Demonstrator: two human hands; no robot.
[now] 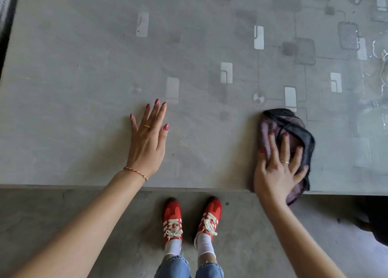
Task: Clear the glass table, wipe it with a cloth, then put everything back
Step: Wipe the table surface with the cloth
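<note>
The glass table fills the upper part of the head view, its near edge running across at about two thirds of the way down. A purple cloth with a dark trim lies bunched on the glass at the near right, partly hanging over the edge. My right hand presses flat on the cloth with spread fingers. My left hand rests flat on the bare glass near the middle, fingers straight, holding nothing.
A patterned grey rug shows through the glass at the right. Clear glass items stand at the far right edge of the view. My red shoes stand on the concrete floor just below the table edge.
</note>
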